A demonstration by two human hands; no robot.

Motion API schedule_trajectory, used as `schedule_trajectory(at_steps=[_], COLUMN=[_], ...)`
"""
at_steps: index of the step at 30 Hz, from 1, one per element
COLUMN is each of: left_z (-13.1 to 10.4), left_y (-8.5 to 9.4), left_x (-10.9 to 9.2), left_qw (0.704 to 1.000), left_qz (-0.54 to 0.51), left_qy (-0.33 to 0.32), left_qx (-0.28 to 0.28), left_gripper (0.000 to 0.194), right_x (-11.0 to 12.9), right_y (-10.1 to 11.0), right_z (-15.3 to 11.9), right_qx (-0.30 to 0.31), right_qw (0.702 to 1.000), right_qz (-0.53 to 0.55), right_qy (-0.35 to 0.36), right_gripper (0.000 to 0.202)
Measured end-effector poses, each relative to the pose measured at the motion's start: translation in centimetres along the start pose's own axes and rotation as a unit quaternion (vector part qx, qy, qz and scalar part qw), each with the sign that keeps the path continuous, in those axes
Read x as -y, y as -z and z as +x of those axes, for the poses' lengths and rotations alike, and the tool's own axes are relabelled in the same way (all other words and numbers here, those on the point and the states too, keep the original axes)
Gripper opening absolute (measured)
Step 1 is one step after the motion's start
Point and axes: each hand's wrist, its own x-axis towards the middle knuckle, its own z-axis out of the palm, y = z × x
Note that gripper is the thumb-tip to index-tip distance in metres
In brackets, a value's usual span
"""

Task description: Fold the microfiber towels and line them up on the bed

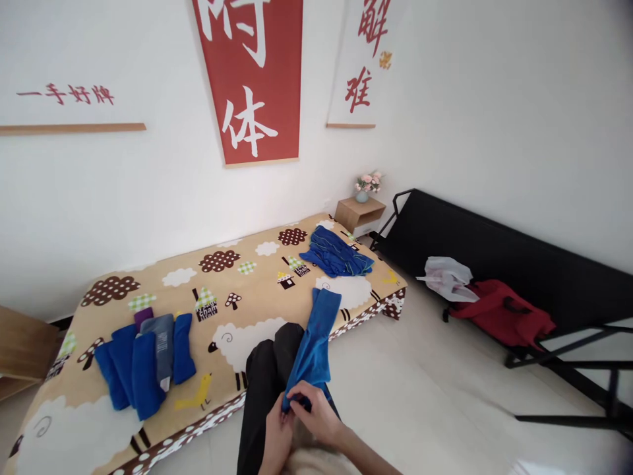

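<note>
A long blue cloth (316,336) lies lengthwise over the person's dark-trousered legs, its far end by the bed edge. At its near end my left hand (279,425) pinches the cloth from the left. My right hand (314,412) holds the same end from the right, fingers bent over it, close to my left hand. On the patterned bed (267,284), several folded blue cloths (146,376) lie side by side at the left, with a grey-blue one (164,346) and a purple one (143,316) among them. A loose pile of blue cloths (336,254) rests at the bed's right end.
Beyond the bed's right end is a small wooden nightstand (353,211) with a flower vase (362,196). A black folding frame (475,237) stands along the right wall, holding a red bag (509,313) and a white plastic bag (448,277). Wooden furniture (24,349) is at the far left.
</note>
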Motion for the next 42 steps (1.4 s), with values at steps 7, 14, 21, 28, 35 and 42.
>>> schedule_trajectory(at_steps=[7, 14, 21, 28, 35, 42], left_z=[-0.8, -1.2, -1.6, -2.6, -4.8, -5.7], left_y=[0.2, 1.4, 4.7, 6.0, 7.5, 9.0], left_x=[2.0, 1.8, 2.7, 0.2, -5.1, -8.9], left_qw=[0.969, 0.970, 0.996, 0.980, 0.948, 0.921], left_qz=[-0.216, -0.213, -0.042, 0.150, 0.241, 0.258], left_qy=[0.094, 0.079, 0.077, -0.001, -0.199, -0.284], left_qx=[-0.079, -0.090, -0.015, -0.132, -0.060, -0.069], left_gripper=[0.056, 0.054, 0.060, 0.080, 0.024, 0.020], right_x=[-3.9, -6.1, -2.4, 1.8, 3.0, 4.1], right_y=[-0.2, 3.7, 3.6, 0.4, -1.9, -1.4], right_z=[-1.1, -1.9, -1.4, 1.1, 2.0, 2.0], right_qx=[-0.048, -0.102, -0.139, -0.017, 0.099, 0.096], right_qw=[0.994, 0.989, 0.985, 0.985, 0.960, 0.969], right_qz=[-0.098, -0.106, -0.103, -0.124, -0.158, -0.077], right_qy=[0.027, 0.013, -0.017, 0.122, 0.207, 0.212], right_gripper=[0.053, 0.045, 0.023, 0.031, 0.036, 0.034])
